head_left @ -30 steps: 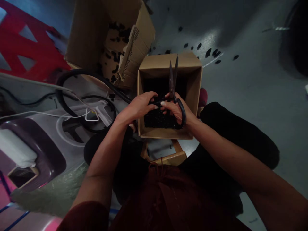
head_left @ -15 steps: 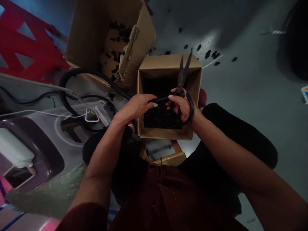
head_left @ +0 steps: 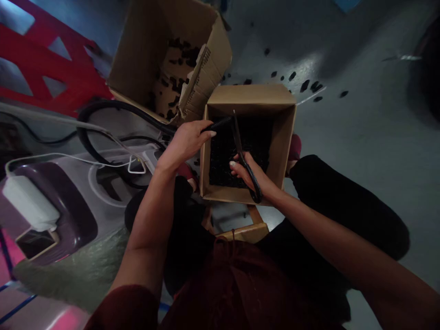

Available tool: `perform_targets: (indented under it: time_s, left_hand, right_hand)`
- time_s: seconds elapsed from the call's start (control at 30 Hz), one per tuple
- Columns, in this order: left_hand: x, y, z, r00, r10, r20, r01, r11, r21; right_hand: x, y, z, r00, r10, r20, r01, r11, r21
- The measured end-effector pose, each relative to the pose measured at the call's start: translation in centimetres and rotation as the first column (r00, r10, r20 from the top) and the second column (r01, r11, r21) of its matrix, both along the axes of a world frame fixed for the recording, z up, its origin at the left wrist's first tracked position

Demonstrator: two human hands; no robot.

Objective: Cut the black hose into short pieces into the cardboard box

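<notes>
Two hands, head view: the left hand and the right hand are both working at the nearer cardboard box, the left by its left rim, the right over its opening.
Left grip: thumb and fingers are clamping on a black tube just short of its end, probably because a short free length is easier to steady.
Black tube: its end is pointing over the box opening and meeting the scissors near their tips; whether it is lying between the blades, one cannot tell.
Right grip: the fingers are closing round the scissors' handles, with the blades pointing away from the body, seemingly so that they are crossing the tube at an angle.
Nearer cardboard box: it is standing between the person's legs, likely for easy reach, and dark contents are filling its bottom.
Black loop: a thick coil is lying to the left and seems to be leading into the left hand, presumably placed there to feed freely.
Farther cardboard box: this one is holding small black pieces, while others are lying scattered on the floor.
</notes>
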State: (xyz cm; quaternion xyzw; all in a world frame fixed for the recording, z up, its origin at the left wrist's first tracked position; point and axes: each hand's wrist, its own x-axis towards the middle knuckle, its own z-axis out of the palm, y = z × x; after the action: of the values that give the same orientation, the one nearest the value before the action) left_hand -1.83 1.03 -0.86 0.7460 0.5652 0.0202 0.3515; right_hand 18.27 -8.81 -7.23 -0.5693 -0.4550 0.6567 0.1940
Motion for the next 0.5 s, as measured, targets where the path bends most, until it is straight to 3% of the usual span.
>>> perform_targets:
  time_s: [0.2, 0.5]
  left_hand:
    - [0.3, -0.1, 0.0, 1.000, -0.027, 0.013, 0.027, 0.999, -0.033]
    - [0.2, -0.1, -0.1, 0.996, -0.088, 0.013, 0.089, 0.994, -0.063]
  right_hand:
    - [0.1, 0.5, 1.4, 0.996, 0.083, 0.031, -0.084, 0.996, 0.030]
    - [0.4, 0.7, 1.3, 0.996, 0.083, 0.044, -0.084, 0.996, 0.006]
